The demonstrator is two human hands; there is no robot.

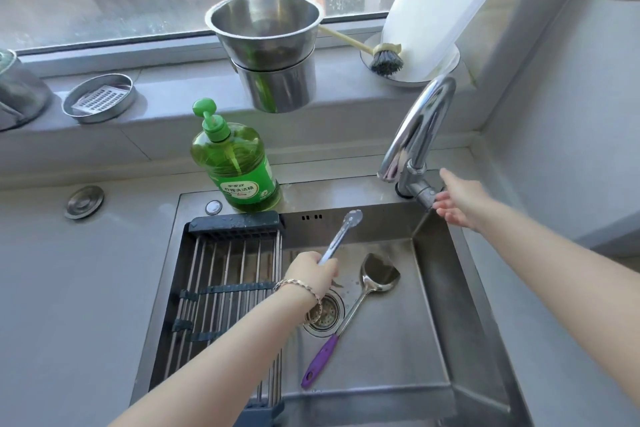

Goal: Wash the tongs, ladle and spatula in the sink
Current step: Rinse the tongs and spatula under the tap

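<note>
My left hand (313,272) grips the steel tongs (343,234) over the sink (446,291), their tips pointing up toward the back wall. A steel spatula (379,276) with a purple handle lies flat in the basin, its blade to the right of my left hand and its handle running down past the drain (327,317). At the faucet (415,135), my right hand (457,199) touches the handle, fingers curled around its end. No ladle is visible. No water stream shows under the spout.
A dark roll-up drying rack (221,288) covers the sink's left part. A green dish-soap pump bottle (235,163) stands at the back rim. The windowsill holds stacked steel pots (270,52), a round steel dish (100,102), a dish brush (384,59) and a white paper roll (436,0).
</note>
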